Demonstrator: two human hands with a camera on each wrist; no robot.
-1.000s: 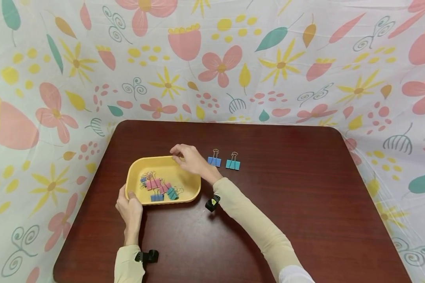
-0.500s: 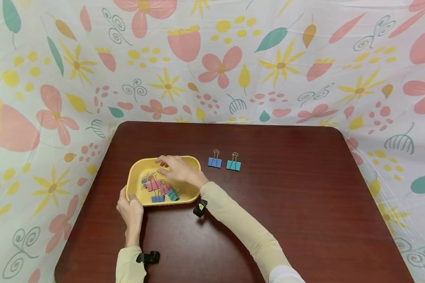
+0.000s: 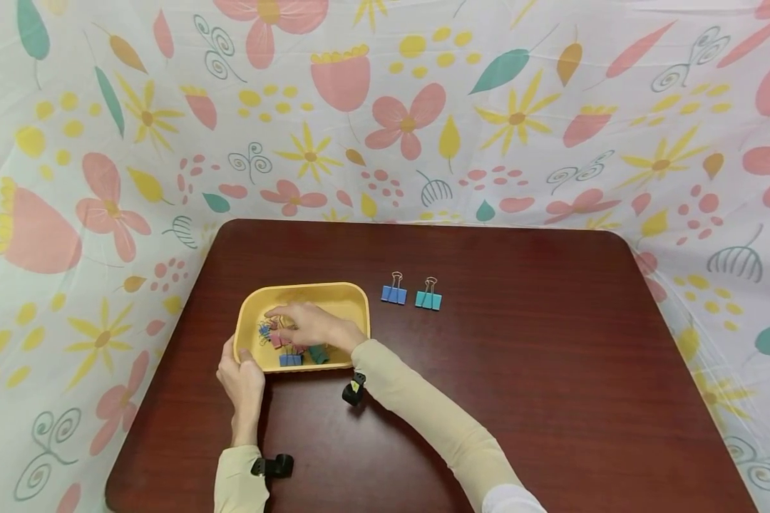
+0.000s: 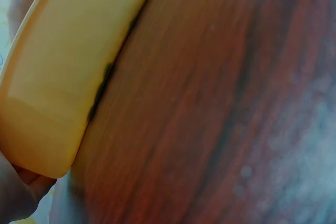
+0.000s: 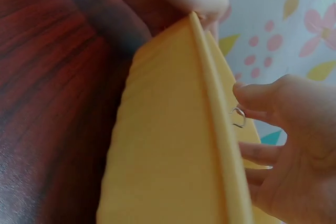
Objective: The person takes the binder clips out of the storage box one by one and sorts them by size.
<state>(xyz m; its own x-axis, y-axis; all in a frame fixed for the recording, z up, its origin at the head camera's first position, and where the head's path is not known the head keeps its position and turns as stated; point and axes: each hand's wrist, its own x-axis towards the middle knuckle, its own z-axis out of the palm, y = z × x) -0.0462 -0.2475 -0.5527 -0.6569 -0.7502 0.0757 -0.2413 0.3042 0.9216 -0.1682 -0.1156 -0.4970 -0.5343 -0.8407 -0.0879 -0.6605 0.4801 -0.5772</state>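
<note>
My left hand (image 3: 241, 379) grips the left front corner of a yellow plastic tray (image 3: 303, 290), thumb over the rim. Part of that hand (image 4: 18, 195) shows beside the tray's outer wall (image 4: 58, 77) in the left wrist view. Inside the tray lie several binder clips: pink (image 3: 277, 340), blue (image 3: 291, 360) and dark teal (image 3: 319, 354). My right hand (image 3: 311, 325) reaches over them, fingers and thumb apart around the pink ones. In the right wrist view a wire clip handle (image 5: 240, 117) shows near the right hand's (image 5: 299, 140) thumb; the fingertips are hidden behind the rim.
Right of the tray, a blue binder clip (image 3: 394, 294) and a teal binder clip (image 3: 428, 300) stand side by side on the dark red-brown table (image 3: 539, 356). A flower-patterned cloth (image 3: 462, 128) hangs behind and beside the table.
My right hand has moved left and down, from the tray's back right rim to the clips inside. The left hand keeps its hold on the tray; the two clips outside stay put.
</note>
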